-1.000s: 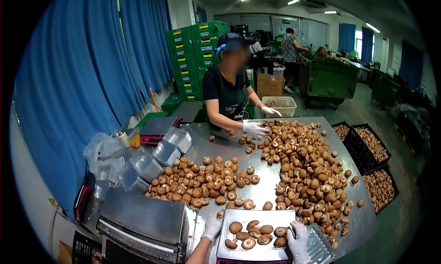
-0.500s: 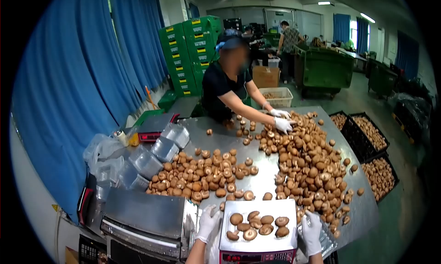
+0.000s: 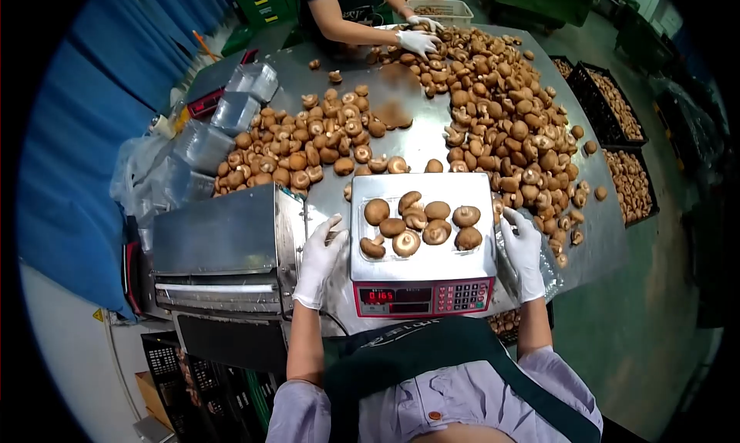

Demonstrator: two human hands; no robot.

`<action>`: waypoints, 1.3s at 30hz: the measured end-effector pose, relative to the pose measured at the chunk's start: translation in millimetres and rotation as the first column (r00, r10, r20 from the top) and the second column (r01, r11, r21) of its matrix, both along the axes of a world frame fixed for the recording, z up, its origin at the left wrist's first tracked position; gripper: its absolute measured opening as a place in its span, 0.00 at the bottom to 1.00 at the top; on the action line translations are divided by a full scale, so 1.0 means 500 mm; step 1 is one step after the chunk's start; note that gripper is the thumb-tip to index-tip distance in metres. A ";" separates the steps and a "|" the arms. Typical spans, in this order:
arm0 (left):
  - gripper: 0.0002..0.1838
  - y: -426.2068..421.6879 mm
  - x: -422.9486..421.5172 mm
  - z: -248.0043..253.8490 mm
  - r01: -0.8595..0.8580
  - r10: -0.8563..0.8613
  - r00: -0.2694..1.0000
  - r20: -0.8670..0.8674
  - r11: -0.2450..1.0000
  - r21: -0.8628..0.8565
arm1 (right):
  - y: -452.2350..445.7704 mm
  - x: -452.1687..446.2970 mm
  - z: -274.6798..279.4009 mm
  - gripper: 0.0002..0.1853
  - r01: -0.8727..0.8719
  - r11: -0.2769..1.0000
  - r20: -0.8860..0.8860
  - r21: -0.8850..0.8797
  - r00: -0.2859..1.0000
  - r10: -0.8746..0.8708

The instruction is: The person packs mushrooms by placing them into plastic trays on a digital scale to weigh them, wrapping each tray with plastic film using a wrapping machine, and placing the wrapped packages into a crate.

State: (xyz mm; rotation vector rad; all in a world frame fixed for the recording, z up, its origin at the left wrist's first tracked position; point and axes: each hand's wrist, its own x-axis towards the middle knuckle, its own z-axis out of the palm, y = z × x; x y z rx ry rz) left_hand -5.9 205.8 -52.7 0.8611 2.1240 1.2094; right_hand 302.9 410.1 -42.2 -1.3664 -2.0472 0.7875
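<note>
Mushrooms, about ten, lie in a clear tray on the plate of the scale, some cap up, others showing stem or gills. They sit in loose rows, several touching.

The metal surface carries everything here. On its right half a large heap of mushrooms runs from the far edge down to beside the scale. At the near left stands a boxy metal machine, and behind it a smaller heap spreads, with a row of clear tubs along its left side. The scale stands between the machine and the large heap, its panel toward the wearer, red digits lit at what reads as 0.165.

Across the surface, a co-worker's gloved hands are at the far end of the large heap; what they grip is too small to tell.

The wearer's gloved hands flank the scale. The left hand is half open, fingers loosely bent, holding nothing visible, just off the plate's edge. The right hand is also part open, fingers forward, close beside the plate; another clear tray lies by it, and whether they touch cannot be told.
</note>
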 end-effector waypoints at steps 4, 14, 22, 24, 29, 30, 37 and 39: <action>0.24 -0.005 0.005 -0.004 0.037 -0.037 0.999 0.001 0.997 -0.061 | 0.011 0.004 -0.011 0.17 -0.014 0.999 0.025 0.029 1.000 0.013; 0.23 0.018 0.017 -0.024 0.087 -0.079 0.931 0.356 0.996 -0.007 | 0.031 -0.022 -0.025 0.18 -0.009 0.965 0.129 -0.263 0.991 0.044; 0.21 0.042 0.010 -0.093 0.100 -0.082 0.915 0.395 0.995 -0.024 | 0.021 -0.035 -0.058 0.15 -0.104 0.929 -0.164 -0.356 0.985 0.047; 0.19 0.053 -0.013 -0.125 0.134 -0.128 0.988 0.087 0.989 -0.068 | 0.000 -0.050 -0.056 0.12 -0.055 0.947 -0.131 -0.317 0.991 0.014; 0.18 0.018 -0.065 0.015 0.131 -0.153 0.984 -0.088 0.968 -0.216 | -0.054 -0.115 0.011 0.11 0.002 0.945 -0.061 -0.327 0.998 -0.023; 0.18 0.008 -0.091 0.029 0.137 -0.160 0.982 -0.102 0.970 -0.202 | -0.060 -0.130 0.013 0.11 -0.026 0.947 -0.119 -0.320 0.993 -0.013; 0.16 -0.146 -0.264 0.175 0.108 -0.141 0.916 -0.375 0.988 -0.106 | -0.216 -0.336 0.151 0.13 -0.089 0.980 -0.047 -0.177 0.996 0.082; 0.14 -0.193 -0.341 0.155 0.078 -0.117 0.900 -0.420 0.991 -0.109 | -0.238 -0.406 0.115 0.15 -0.126 0.980 -0.045 -0.153 0.992 0.120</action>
